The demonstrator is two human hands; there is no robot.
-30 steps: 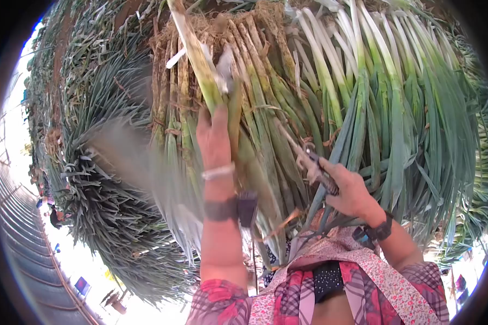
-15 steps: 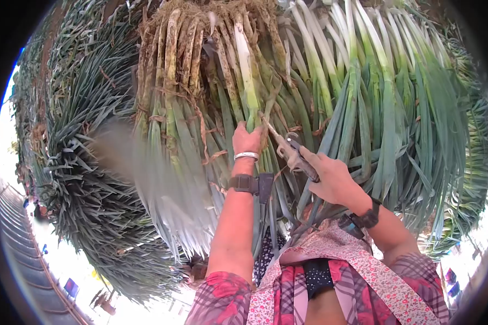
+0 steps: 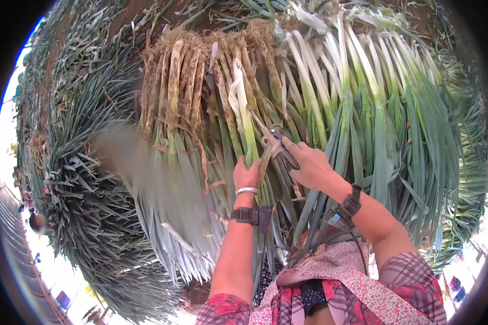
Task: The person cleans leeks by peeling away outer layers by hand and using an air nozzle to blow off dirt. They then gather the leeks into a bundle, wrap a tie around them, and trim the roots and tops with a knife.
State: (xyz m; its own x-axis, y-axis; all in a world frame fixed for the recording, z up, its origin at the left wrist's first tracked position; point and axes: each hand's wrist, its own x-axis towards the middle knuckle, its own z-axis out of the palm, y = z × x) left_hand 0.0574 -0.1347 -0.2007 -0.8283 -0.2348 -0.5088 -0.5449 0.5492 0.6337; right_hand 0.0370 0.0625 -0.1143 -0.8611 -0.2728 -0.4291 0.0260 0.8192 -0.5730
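My left hand is closed around the green lower part of a green onion. Its pale shaft points away from me, with loosened white skin hanging along its upper left side. In my right hand is an air blow gun, dirty grey, with a thin nozzle aimed up and left at the shaft. A peeled-back leaf lies between my left hand and the blow gun. Under both hands spreads a layer of green onions, with brown, soil-stained stalks to the left and clean white ones to the right.
A tall stack of green onion tops rises on the left, and more bundles line the right edge. Loose peelings lie beyond the roots. A blurred grey-brown shape crosses the left foreground.
The outer skin on the held onion's shaft has come loose and hangs beside it. My right hand has moved the blow gun left, closer to the onion. The view has shifted slightly.
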